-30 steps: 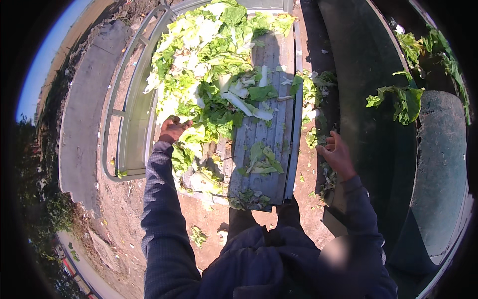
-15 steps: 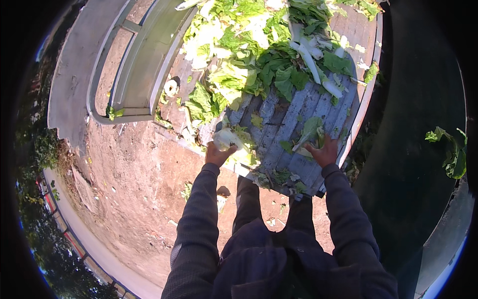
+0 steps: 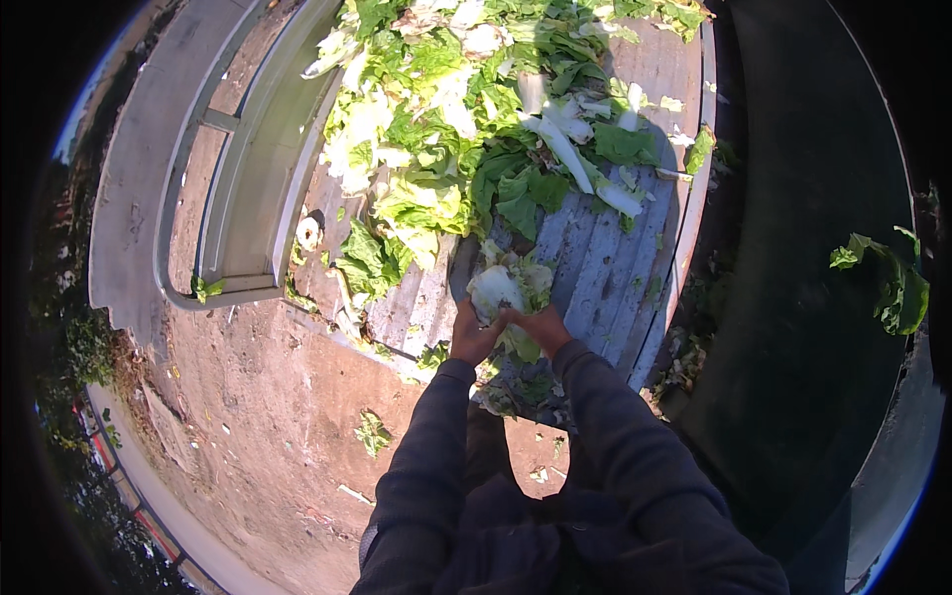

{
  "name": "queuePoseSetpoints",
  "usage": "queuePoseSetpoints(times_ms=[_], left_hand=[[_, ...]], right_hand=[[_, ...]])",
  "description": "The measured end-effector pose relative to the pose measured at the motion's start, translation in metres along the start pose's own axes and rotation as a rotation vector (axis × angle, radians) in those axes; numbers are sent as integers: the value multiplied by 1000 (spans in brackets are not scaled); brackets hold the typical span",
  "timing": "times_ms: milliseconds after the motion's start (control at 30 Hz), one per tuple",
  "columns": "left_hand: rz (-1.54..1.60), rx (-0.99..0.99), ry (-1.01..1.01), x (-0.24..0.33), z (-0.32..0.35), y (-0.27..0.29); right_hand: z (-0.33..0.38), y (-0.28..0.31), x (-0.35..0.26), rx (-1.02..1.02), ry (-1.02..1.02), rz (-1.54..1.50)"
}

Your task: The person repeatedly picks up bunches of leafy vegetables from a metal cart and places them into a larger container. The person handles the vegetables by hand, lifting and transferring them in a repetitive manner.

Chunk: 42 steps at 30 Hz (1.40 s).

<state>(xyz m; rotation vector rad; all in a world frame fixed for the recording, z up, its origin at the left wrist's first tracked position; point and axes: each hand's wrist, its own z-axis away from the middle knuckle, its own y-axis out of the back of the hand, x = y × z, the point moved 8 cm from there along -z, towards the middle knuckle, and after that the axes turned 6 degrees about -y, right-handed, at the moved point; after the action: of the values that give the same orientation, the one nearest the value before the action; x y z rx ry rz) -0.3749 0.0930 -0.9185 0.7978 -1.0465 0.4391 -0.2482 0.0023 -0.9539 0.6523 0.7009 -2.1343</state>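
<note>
My left hand (image 3: pixel 477 334) and my right hand (image 3: pixel 538 329) are brought together over the near part of a ridged metal bed (image 3: pixel 605 268). Both are closed round a bunch of cabbage leaves (image 3: pixel 496 291), with its pale white side facing up and ragged green edges sticking out. My thumbs meet at its near side, while the other fingers are mostly hidden beneath. Beyond my hands, a large heap of green and white cabbage leaves (image 3: pixel 426 149) covers the bed, partly in bright sun. Long white stalks (image 3: pixel 565 154) lie at its right.
To the left a dropped metal side panel (image 3: pixel 253 169) stands beside the bed. The bed's raised right edge (image 3: pixel 696 188) borders a dark surface (image 3: pixel 793 297) with a loose leaf (image 3: pixel 902 297) at its far right. Bare dirt (image 3: pixel 268 416) with scraps lies at lower left.
My right hand has moved left to join my left hand, and the loose leaves between them are now gathered into one bunch. The view has shifted slightly to the right.
</note>
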Motion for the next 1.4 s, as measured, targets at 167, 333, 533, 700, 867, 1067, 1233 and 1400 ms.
queuePoseSetpoints(times_ms=[167, 333, 533, 700, 867, 1067, 1233, 1400], left_hand=[[93, -182, -144, 96, -14, -59], [32, -332, -477, 374, -52, -163], [545, -260, -769, 666, -82, -187], [-158, -161, -722, 488, -139, -92], [-645, -199, 30, 128, -89, 36], [-840, -458, 343, -83, 97, 61], [-655, -391, 385, -102, 145, 10], [-733, -295, 229, -68, 136, -38]], right_hand=[[77, 68, -59, 105, 174, -152], [227, 198, -247, 280, 553, -338], [503, 444, -500, 1231, 961, -157], [477, 402, -442, 1284, 1005, 568], [255, 230, -166, 568, 265, 997], [192, 64, 60, 130, 63, 1460], [154, 63, 77, 250, -123, 1420], [128, 25, 54, 181, 242, 1423]])
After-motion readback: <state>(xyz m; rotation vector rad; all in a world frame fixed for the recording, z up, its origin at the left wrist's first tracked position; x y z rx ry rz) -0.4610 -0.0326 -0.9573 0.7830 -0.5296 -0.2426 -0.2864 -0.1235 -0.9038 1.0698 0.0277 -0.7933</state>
